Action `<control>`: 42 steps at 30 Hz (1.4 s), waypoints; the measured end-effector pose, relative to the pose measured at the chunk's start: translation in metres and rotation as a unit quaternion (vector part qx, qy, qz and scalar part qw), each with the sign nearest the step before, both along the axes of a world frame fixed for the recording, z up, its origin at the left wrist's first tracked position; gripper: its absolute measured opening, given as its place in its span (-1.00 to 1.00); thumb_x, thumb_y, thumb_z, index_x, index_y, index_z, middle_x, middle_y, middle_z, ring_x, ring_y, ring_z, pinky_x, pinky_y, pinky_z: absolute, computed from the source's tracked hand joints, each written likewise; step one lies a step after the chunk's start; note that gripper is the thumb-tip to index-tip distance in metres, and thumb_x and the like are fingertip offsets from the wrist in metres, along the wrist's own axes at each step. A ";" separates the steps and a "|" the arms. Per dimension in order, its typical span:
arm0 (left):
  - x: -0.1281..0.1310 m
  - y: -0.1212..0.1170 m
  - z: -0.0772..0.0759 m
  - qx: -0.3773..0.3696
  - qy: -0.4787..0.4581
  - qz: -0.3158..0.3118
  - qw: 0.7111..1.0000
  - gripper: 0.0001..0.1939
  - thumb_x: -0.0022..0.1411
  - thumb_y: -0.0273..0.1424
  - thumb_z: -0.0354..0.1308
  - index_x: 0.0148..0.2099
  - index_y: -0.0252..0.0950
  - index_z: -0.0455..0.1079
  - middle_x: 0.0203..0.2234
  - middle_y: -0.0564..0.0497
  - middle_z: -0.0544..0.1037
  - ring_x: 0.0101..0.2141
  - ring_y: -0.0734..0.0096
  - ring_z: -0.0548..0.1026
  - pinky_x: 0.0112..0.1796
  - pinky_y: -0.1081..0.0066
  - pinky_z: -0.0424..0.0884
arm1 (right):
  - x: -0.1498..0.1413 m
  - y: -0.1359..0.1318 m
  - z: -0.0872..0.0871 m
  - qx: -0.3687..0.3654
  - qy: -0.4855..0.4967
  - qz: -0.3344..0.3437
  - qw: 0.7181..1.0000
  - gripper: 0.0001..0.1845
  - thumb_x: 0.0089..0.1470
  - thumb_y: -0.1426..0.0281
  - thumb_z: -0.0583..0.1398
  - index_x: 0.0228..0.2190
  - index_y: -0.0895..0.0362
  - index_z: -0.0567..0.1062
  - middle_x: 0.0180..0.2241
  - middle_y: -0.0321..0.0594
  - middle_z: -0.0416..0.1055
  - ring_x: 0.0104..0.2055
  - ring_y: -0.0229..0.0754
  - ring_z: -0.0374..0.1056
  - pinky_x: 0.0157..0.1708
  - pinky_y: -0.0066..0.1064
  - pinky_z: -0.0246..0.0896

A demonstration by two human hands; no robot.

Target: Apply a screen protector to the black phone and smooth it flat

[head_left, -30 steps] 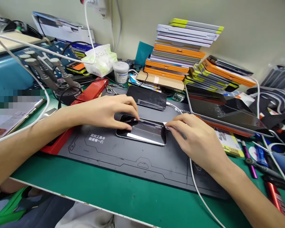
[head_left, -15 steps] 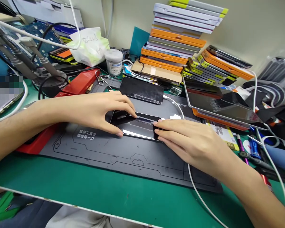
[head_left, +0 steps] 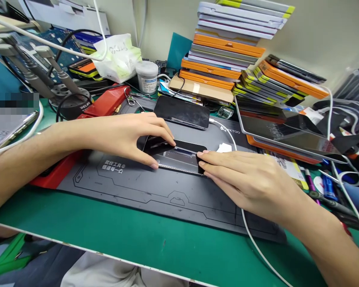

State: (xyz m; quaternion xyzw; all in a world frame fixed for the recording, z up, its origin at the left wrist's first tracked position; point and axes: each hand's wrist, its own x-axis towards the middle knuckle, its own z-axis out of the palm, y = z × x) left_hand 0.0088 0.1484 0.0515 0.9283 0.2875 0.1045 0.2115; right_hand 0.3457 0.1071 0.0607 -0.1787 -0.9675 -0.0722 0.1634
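Observation:
A black smartphone [head_left: 179, 159] lies face up on the dark grey work mat [head_left: 128, 191], with reflections across its glossy glass. My left hand [head_left: 128, 137] spans its left part, thumb on the near long edge and index finger on the far side. At the phone's right end, the fingers of my right hand [head_left: 242, 179] are pressed together, their tips on the edge; the right thumb is hidden. Just behind it lies a second dark smartphone [head_left: 182, 113] with a white cable [head_left: 229, 133] running to its right end.
A red tool [head_left: 107, 103] and a grey stand [head_left: 62, 95] are on the left. Behind are a white tub [head_left: 146, 77] and stacked orange and white boxes [head_left: 224, 52]. A tablet [head_left: 287, 131] leans on boxes at right, near screwdrivers [head_left: 328, 185].
The whole view has shifted slightly, so everything sits a little further right. Both hands keep nearly the same hold on the phone.

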 end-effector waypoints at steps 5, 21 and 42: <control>0.000 0.000 0.000 0.004 0.003 -0.004 1.000 -0.49 0.34 -0.09 0.38 0.26 -0.07 0.49 0.24 -0.01 0.52 0.23 0.19 0.45 0.24 0.33 0.30 | -0.001 -0.001 0.001 0.013 -0.009 0.006 1.000 -0.78 0.35 0.55 0.23 -0.10 0.19 0.68 0.05 -0.08 0.66 0.01 0.03 0.66 0.00 -0.16 0.67; 0.002 -0.003 0.003 -0.003 0.023 -0.006 1.000 -0.50 0.37 -0.10 0.34 0.26 -0.12 0.47 0.26 -0.06 0.49 0.24 0.15 0.41 0.24 0.29 0.29 | -0.004 -0.005 0.001 0.074 -0.026 0.030 0.996 -0.81 0.32 0.61 0.25 -0.08 0.33 0.64 0.02 0.03 0.67 0.01 0.07 0.65 -0.02 -0.12 0.67; 0.001 -0.001 0.000 -0.022 0.019 -0.004 1.000 -0.46 0.33 -0.09 0.37 0.28 -0.09 0.44 0.23 -0.04 0.50 0.21 0.12 0.40 0.22 0.25 0.28 | -0.005 -0.007 -0.002 0.103 -0.024 0.030 0.994 -0.81 0.31 0.62 0.24 -0.08 0.37 0.63 0.00 0.07 0.67 -0.02 0.06 0.66 -0.04 -0.15 0.65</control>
